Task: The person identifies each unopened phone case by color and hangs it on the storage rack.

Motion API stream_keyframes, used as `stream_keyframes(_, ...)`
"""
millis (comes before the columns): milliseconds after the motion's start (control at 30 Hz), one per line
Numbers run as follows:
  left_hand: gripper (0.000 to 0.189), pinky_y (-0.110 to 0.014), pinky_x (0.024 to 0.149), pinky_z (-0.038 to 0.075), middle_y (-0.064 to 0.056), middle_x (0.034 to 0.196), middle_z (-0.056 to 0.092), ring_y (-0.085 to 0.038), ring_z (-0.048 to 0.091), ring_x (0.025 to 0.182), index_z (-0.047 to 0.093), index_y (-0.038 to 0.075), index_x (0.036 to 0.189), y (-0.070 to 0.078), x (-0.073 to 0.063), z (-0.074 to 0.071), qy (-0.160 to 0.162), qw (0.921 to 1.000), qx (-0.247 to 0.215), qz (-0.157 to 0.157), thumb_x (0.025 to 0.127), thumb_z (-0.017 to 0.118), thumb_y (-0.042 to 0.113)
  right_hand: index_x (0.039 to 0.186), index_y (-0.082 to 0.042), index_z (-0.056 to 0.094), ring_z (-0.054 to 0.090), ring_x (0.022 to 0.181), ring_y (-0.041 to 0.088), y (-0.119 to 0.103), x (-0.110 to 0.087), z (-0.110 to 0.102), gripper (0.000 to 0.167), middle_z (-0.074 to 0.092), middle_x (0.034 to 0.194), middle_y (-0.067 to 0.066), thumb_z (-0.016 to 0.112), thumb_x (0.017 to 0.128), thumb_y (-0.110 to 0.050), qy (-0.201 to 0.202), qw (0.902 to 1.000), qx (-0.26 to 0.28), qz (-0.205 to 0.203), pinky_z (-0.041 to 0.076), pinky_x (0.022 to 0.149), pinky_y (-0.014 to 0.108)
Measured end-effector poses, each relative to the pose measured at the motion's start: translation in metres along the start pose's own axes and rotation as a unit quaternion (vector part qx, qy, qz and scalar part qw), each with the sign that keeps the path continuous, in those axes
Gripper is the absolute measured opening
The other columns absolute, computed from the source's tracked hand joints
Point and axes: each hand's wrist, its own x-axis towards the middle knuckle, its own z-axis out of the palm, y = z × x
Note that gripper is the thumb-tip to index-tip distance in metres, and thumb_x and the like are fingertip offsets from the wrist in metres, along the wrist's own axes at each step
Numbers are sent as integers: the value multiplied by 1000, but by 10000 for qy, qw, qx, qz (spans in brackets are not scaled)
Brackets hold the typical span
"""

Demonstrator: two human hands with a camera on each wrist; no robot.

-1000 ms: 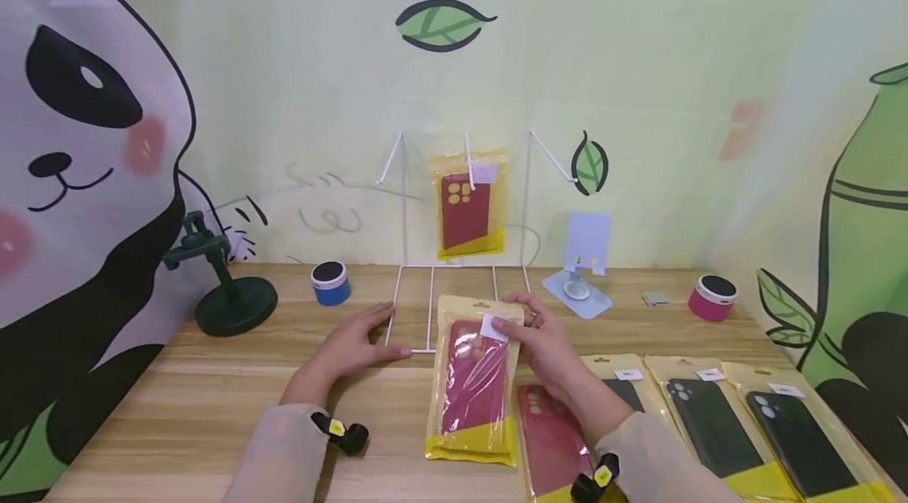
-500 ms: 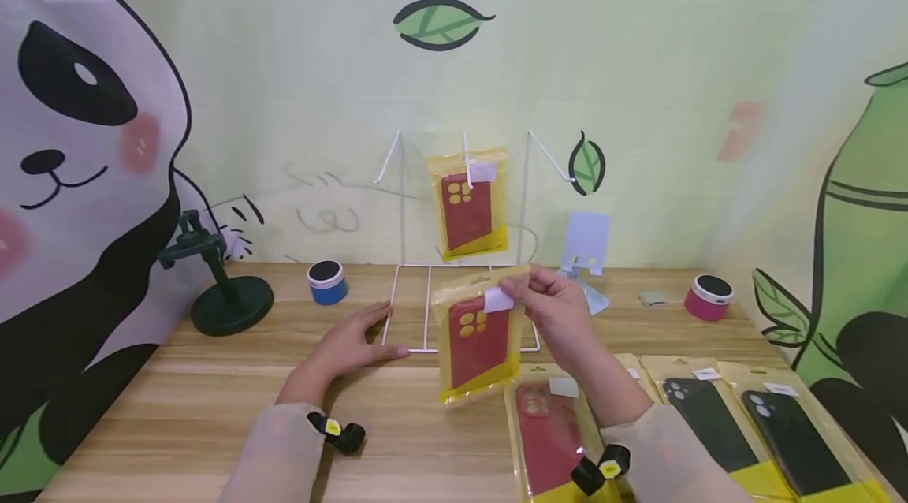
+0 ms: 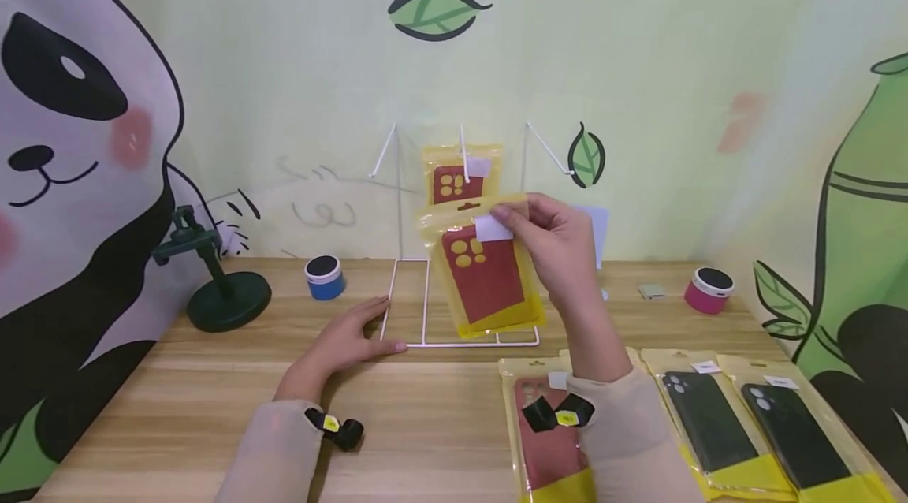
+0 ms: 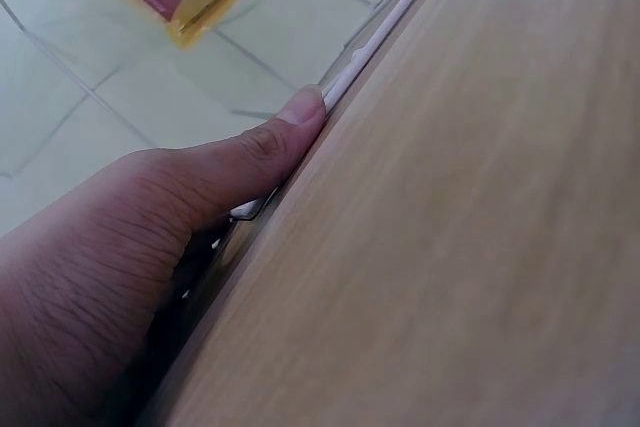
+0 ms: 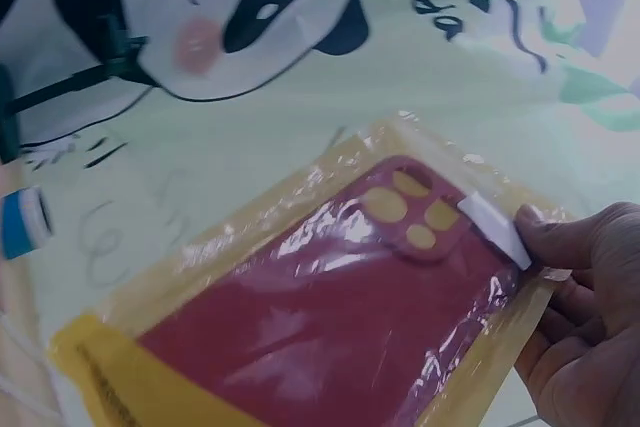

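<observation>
My right hand (image 3: 563, 251) pinches the upper right corner of a yellow-edged clear pouch with a red phone case (image 3: 485, 278) inside, thumb by the white label. The pouch is raised above the base of a white wire rack (image 3: 468, 345), tilted a little. Close behind it, another pouched red phone case (image 3: 447, 184) hangs on the rack's middle hook, its lower part hidden. My left hand (image 3: 347, 341) rests at the rack's front left corner. In the left wrist view the thumb (image 4: 265, 152) lies against the white wire; its other fingers are mostly hidden there.
At the right front lie a pouched red case (image 3: 546, 456) and pouched black cases (image 3: 709, 424). A dark green stand (image 3: 230, 302) and blue speaker (image 3: 325, 279) stand left. A pale phone stand (image 3: 599, 235), partly hidden, a small grey-green block (image 3: 651, 292) and a pink speaker (image 3: 709, 292) are right.
My right hand has lifted the pouched red case off the table and carried it up and forward, in front of the hanging pouch. My left hand has stayed at the rack's corner.
</observation>
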Motion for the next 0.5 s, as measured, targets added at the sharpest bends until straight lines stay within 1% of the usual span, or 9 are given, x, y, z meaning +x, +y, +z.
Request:
stream_keyframes(67, 98, -56, 118, 27, -6, 159, 38, -33, 31, 147, 45, 14, 153, 0, -1, -2, -23, 10000, -1, 29, 77, 74, 69, 106, -7, 78, 72, 83, 24, -3, 4, 4, 33, 76, 95, 7, 80, 88, -34, 157, 9998, -38, -98, 59, 73, 30)
stream_keyframes(167, 98, -56, 118, 27, -7, 159, 38, -34, 31, 147, 45, 14, 153, 0, -1, -4, -58, 10000, -20, 27, 77, 74, 70, 107, -7, 78, 71, 84, 23, -6, 10, 10, 33, 76, 96, 7, 80, 87, -33, 337, 9994, 4, -106, 59, 74, 29)
stream_keyframes(300, 99, -54, 118, 27, -3, 160, 38, -30, 31, 148, 44, 18, 154, 3, -1, -3, -71, 9999, -46, -87, 75, 74, 71, 110, -8, 78, 72, 85, 24, -6, 15, 14, 34, 76, 98, 8, 81, 87, -33, 404, 9992, 66, -44, 60, 75, 29)
stream_keyframes(500, 99, -54, 118, 27, -3, 160, 38, -31, 31, 148, 44, 15, 153, 2, -1, -3, -57, 9999, 36, -98, 76, 75, 69, 110, -9, 78, 71, 85, 24, 2, 20, 17, 33, 76, 98, 9, 81, 87, -32, 494, 9986, 127, 111, 59, 75, 28)
